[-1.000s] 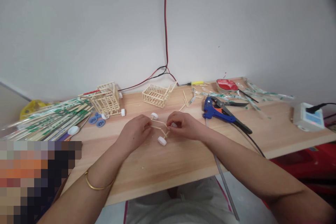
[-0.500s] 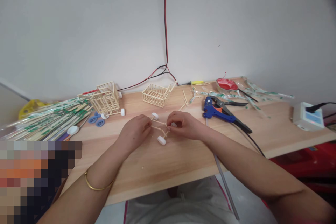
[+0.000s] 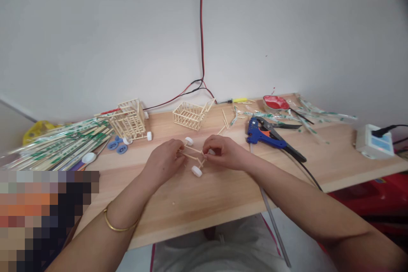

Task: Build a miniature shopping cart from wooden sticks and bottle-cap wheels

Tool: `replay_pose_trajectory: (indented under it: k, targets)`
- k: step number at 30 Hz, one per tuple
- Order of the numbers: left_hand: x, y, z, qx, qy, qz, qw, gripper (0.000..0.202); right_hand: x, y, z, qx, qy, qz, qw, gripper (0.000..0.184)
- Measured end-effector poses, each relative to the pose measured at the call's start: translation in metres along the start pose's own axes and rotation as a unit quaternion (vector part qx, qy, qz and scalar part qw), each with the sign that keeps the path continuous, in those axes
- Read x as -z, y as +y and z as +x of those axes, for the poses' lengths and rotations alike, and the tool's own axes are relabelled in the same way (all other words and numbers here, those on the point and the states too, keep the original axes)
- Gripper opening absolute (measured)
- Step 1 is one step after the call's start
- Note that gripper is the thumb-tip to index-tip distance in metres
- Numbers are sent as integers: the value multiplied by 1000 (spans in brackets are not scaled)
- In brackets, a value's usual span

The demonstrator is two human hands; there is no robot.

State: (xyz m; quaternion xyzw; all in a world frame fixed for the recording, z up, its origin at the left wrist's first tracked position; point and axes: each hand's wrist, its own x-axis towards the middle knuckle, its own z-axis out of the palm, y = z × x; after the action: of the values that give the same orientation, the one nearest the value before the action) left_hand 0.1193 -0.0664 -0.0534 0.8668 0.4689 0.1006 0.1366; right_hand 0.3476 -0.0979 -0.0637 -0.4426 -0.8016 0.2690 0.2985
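Between my hands, just over the table, is a small wheeled frame point(image 3: 191, 157) of thin wooden sticks. One white wheel point(image 3: 196, 171) shows at its near side and another white wheel point(image 3: 189, 140) at its far side. My left hand point(image 3: 165, 157) pinches the left end of the frame, its fingertips partly hiding the sticks. At the right end, my right hand point(image 3: 223, 151) grips the frame between thumb and fingers, covering much of that corner. Behind them stands a stick basket point(image 3: 190, 115). A finished-looking stick cart point(image 3: 129, 120) with white wheels stands back left.
Blue wheels point(image 3: 121, 149), a white spoon point(image 3: 89, 158) and wrapped chopsticks point(image 3: 63, 144) lie at left. To the right are a blue glue gun point(image 3: 266, 135), black-handled pliers point(image 3: 295, 152), a red-stained dish point(image 3: 276, 102) and a white power socket point(image 3: 374, 141). A yellow-handled screwdriver point(image 3: 239, 100) lies behind.
My left hand has shifted very slightly at the left end of the frame. The right hand and the other objects look the same.
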Motion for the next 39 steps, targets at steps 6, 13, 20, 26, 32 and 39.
replay_pose_trajectory:
  k: [6, 13, 20, 26, 32, 39]
  targets:
    - [1, 0, 0, 0, -4, -10, 1000, 10, -1, 1, 0, 5, 1, 3, 1000, 6]
    - [1, 0, 1, 6, -8, -9, 1000, 9, 0, 0, 0, 3, -1, 7, 1000, 6]
    - [2, 0, 0, 9, -10, -14, 1000, 9, 0, -1, -1, 5, -6, 7, 1000, 7]
    - [0, -1, 2, 6, -4, -15, 1000, 10, 0, -1, -1, 4, -3, 6, 1000, 6]
    - [1, -4, 1, 5, 5, -4, 1000, 11, 0, 1, -1, 1, -2, 13, 1000, 6]
    - [6, -19, 5, 10, 54, 94, 994, 15, -3, -1, 0, -97, -3, 123, 988, 6]
